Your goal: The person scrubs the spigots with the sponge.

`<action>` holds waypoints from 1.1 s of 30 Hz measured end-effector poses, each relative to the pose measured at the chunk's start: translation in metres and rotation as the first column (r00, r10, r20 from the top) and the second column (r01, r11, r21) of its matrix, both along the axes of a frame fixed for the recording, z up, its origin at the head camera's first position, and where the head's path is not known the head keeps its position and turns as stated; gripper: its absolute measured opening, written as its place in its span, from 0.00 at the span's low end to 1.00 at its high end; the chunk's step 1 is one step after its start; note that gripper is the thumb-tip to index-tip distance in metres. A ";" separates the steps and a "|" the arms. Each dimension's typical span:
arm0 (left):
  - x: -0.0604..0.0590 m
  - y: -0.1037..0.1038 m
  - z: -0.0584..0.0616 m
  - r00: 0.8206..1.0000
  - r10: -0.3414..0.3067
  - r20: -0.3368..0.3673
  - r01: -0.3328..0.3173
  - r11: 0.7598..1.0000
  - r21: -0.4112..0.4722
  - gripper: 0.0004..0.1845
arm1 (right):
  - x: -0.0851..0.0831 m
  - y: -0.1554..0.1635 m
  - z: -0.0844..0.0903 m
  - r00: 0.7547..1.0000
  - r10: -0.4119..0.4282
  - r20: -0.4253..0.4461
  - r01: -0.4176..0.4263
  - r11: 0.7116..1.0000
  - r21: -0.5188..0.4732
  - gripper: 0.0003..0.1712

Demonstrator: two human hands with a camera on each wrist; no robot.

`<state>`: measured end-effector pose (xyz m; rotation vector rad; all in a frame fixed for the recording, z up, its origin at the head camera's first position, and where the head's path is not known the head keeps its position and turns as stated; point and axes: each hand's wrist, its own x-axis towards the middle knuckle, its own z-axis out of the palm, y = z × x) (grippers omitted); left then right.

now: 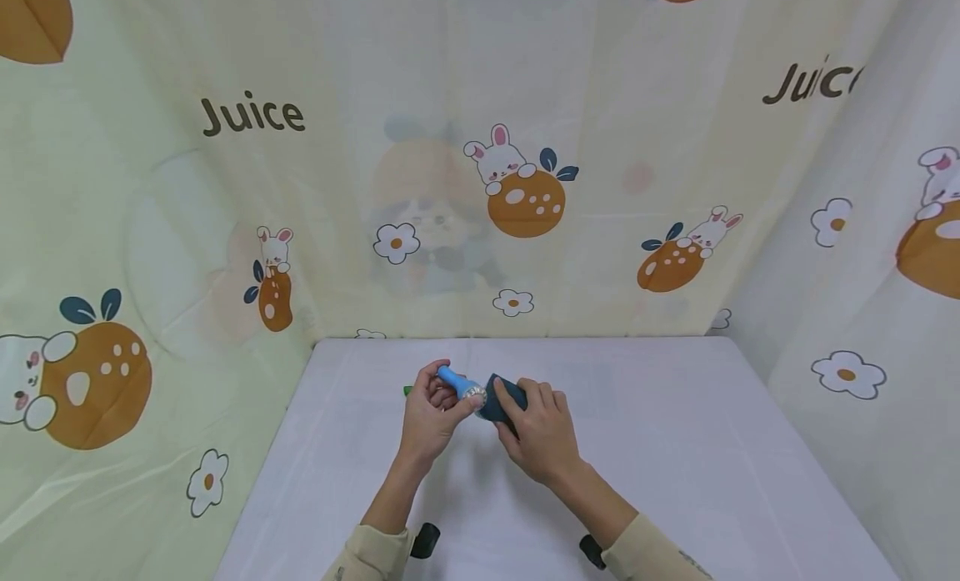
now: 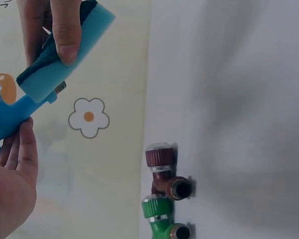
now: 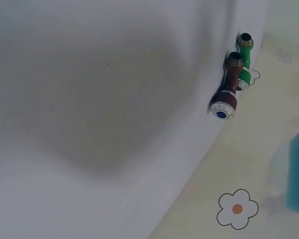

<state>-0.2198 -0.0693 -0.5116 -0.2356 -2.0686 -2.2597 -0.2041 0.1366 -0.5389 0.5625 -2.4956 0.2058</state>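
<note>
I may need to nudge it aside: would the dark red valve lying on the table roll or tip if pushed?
The dark red valve probably won't roll far: its side outlet juts out. It looks rigid, likely plastic with metal threads. Pushed, it may bump the green valve right beside it.

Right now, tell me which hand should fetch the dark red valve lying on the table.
Left, probably. The dark red valve lies beside the green valve at the table edge, on the left hand side. The right hand sits farther off, gripping the sponge against the blue valve.
</note>
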 end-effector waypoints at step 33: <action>-0.006 0.004 0.009 0.980 0.036 0.198 -0.085 0.967 0.242 0.36 | 0.008 -0.011 0.000 0.920 0.221 -0.324 -0.302 0.926 -0.227 0.32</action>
